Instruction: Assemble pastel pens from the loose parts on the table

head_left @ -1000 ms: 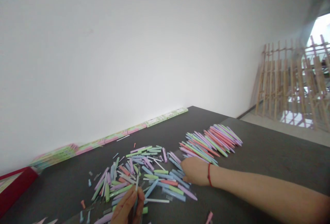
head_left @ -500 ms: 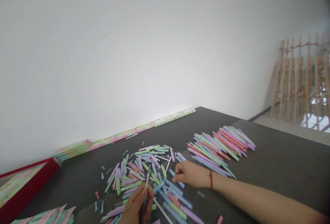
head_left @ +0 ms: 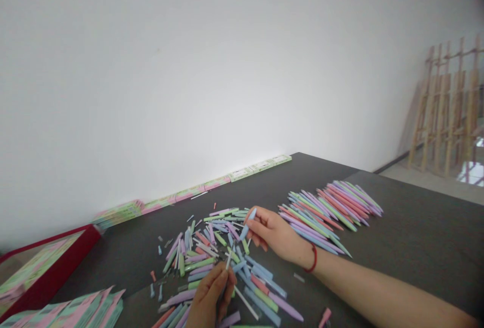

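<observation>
A loose heap of pastel pen parts (head_left: 212,252) lies on the dark table (head_left: 397,237): barrels, caps and thin white refills. My right hand (head_left: 270,232) is lifted just above the heap, fingers pinched on a light blue pen barrel (head_left: 246,223) that points up and left. My left hand (head_left: 212,298) is at the bottom edge, closed round a thin white refill (head_left: 228,260) held upright. To the right lies a tidy row of assembled pens (head_left: 328,209) in purple, green, red and blue.
Flat pink and green packets (head_left: 212,185) line the wall at the table's back edge. A red box (head_left: 49,272) with printed cards sits at left, more cards (head_left: 81,310) fanned at bottom left. Wooden frames (head_left: 449,111) lean against the wall at the far right.
My right hand has picked a light blue barrel out of the heap and raised it. The left hand keeps its refill. The view has swung a little to the left.
</observation>
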### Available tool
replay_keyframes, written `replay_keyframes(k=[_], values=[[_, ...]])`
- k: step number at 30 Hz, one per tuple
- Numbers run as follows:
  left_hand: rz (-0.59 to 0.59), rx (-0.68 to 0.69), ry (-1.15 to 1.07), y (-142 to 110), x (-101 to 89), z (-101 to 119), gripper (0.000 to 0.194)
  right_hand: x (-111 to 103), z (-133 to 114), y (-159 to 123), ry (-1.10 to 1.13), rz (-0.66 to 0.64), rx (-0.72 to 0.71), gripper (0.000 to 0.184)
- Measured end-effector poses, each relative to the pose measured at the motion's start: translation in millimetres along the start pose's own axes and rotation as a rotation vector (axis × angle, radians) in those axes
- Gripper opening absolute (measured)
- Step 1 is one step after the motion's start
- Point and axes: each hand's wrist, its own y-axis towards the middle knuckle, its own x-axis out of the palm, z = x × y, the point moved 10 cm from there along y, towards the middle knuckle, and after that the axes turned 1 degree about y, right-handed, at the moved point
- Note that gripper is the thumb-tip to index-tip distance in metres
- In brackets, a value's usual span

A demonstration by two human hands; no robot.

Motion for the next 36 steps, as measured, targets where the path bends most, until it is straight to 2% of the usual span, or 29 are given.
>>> replay_keyframes(k=[3, 8, 12, 16, 19, 23, 26, 31, 36], values=[[0.014, -0.026, 0.042, -2.1, -0.1, -0.7, 0.039, 0.8, -4.0, -2.8, -0.036, 0.007, -0.017, 0.027], [-0.085, 0.005, 0.085, -3.7, 11.5, 7.1, 0.04, 2.9, -5.4, -4.2, -0.029, -0.008, -0.011, 0.027], [-0.077, 0.001, 0.07, -4.9, 11.5, 5.8, 0.039, 3.1, -6.5, -5.4, -0.081, 0.006, -0.028, 0.023], [-0.097, 0.018, 0.109, -4.6, 14.6, 2.9, 0.04, 11.6, 4.9, -7.8, -0.15, -0.029, -0.003, 0.02], [-0.098, 0.057, 0.151, -4.0, 15.3, 5.2, 0.041, 20.5, 17.4, -9.4, -0.119, -0.066, 0.042, 0.018], [-0.134, 0.276, 0.421, -9.5, 21.5, 27.1, 0.036, 30.0, 28.4, -12.8, -0.05, -0.121, 0.082, 0.016], [-0.068, 0.416, 0.654, -15.2, 19.2, 43.0, 0.028, 35.8, 37.9, -17.2, -0.024, -0.18, 0.119, 0.014], [-0.074, 0.429, 0.865, -16.9, 18.8, 45.9, 0.018, 38.4, 50.5, -20.5, -0.014, -0.222, 0.177, 0.011], [-0.064, 0.467, 0.943, -18.1, 19.0, 48.3, 0.019, 34.1, 40.2, -18.7, -0.096, -0.175, 0.144, 0.008]])
